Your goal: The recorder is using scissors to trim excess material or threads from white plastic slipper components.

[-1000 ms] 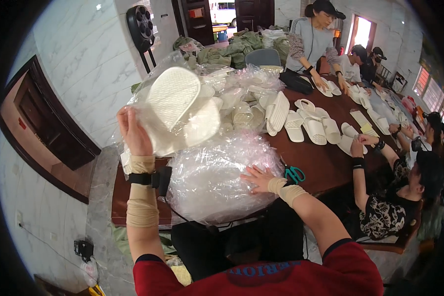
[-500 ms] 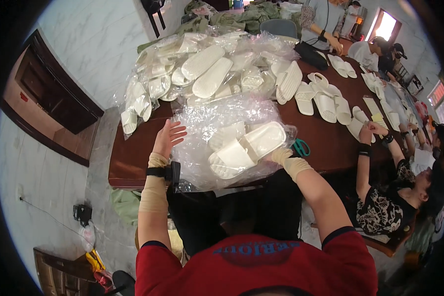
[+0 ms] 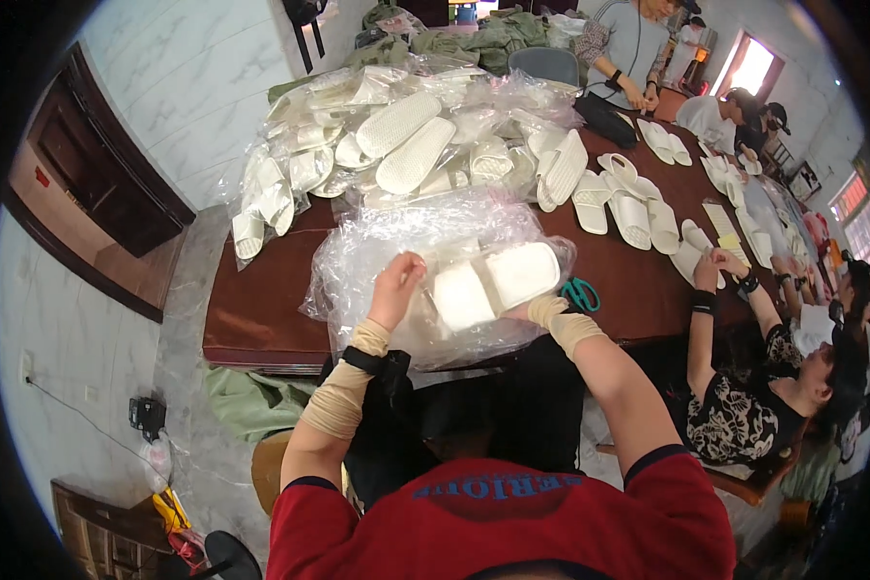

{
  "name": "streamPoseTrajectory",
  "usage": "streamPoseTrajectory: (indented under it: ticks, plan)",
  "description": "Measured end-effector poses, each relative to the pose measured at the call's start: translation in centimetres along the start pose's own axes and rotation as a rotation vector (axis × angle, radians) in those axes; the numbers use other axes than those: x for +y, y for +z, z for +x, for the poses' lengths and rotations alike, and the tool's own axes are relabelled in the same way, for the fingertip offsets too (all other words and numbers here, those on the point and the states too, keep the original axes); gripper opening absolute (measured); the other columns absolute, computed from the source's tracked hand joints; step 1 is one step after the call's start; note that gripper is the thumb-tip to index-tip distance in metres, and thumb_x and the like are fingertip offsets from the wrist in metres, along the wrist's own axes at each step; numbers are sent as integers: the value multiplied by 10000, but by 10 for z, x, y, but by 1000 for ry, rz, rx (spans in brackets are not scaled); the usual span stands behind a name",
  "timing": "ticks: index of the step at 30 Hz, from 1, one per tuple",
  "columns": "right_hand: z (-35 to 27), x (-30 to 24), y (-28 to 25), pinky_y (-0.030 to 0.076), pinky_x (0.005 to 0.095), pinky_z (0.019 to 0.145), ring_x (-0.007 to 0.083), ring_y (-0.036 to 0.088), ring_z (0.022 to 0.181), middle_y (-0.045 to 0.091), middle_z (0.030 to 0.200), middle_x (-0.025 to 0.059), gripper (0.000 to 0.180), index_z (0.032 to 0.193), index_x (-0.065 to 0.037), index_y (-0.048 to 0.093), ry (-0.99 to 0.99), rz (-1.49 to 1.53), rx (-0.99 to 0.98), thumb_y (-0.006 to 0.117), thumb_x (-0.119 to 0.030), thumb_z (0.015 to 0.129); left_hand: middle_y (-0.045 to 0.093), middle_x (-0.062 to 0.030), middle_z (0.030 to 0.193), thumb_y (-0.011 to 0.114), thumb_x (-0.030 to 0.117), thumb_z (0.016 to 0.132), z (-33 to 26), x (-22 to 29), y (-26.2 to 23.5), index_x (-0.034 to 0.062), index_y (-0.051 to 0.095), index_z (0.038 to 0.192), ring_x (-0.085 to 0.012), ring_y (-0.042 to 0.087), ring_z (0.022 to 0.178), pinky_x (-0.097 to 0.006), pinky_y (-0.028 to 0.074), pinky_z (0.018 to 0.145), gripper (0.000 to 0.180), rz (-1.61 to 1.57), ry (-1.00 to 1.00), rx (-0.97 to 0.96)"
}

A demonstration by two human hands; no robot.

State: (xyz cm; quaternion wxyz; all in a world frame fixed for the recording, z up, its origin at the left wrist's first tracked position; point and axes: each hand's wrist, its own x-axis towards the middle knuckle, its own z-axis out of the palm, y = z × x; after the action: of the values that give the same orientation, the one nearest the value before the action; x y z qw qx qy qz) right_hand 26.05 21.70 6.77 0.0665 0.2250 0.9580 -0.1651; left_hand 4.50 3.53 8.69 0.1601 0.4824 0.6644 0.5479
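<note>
Left hand (image 3: 396, 285) and right hand (image 3: 543, 309) grip a clear bag (image 3: 396, 242) holding white slippers (image 3: 493, 282). Bagged pile (image 3: 387, 145) behind; loose slippers (image 3: 638, 208) remain unbagged.

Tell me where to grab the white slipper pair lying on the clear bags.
Probably grip the white slipper pair across its near long edge, coming from the person's side. The soles lie flat and side by side on the clear bags, between the left hand and right hand, near edge showing.

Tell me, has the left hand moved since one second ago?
Yes. The left hand came down from the slipper pile to the plastic bags at the table's near edge.
</note>
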Motion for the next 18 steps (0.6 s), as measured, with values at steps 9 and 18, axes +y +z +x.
streamPoseTrajectory:
  ticks: [9, 18]
  plan:
    - [6, -5, -14, 123, 563, 1107, 372, 313, 1334, 362, 1435, 187, 873, 1410, -116, 346, 53, 73, -237, 589, -619, 739, 553, -92, 994, 545, -4, 854, 7, 23, -57, 43, 565, 999, -308, 522, 985, -341, 409, 853, 154, 279, 355, 92]
    - [18, 51, 16, 186, 547, 1092, 367, 368, 1294, 431, 1373, 213, 875, 1377, -102, 404, -30, 201, -77, 685, -549, 680, 408, -146, 1406, 549, 224, 918, 2, -59, -81, 60, 442, 1340, -290, 334, 1331, -368, 275, 1084, 465, 140, -144, -11]
